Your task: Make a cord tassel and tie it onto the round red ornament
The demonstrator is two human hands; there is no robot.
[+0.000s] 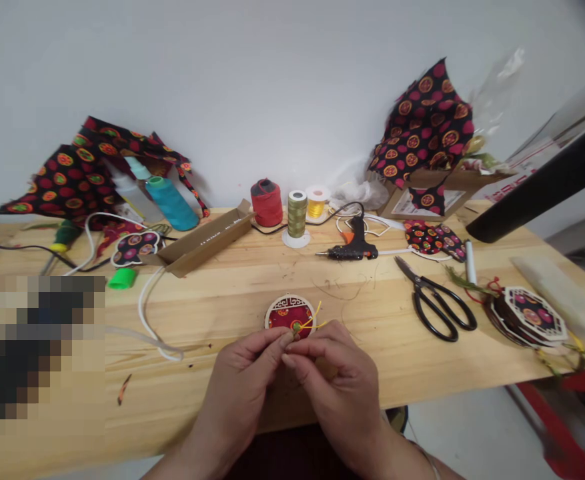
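Observation:
A round ornament [279, 319] with a pale fretwork rim and dark red patterned fabric lies on the table, its lower part hidden by my fingers. At its lower edge is a small green knot or bead [296, 327], with yellow cord [317, 313] sticking out to the right. My left hand [242, 377] is closed, thumb and forefinger pinching at the green thread just below the knot. Right beside it, my right hand [342, 380] is also closed in a pinch, fingertips nearly touching the left ones. What lies between the right fingertips is too small to make out.
Black-handled scissors [435, 303] and a black glue gun [352, 247] lie to the right. Stacked octagonal ornaments [529, 317] sit farther right. Behind stand red [267, 203], green [297, 215] and yellow thread spools [316, 202]. An open cardboard box [207, 240] and white cable [145, 303] are leftward.

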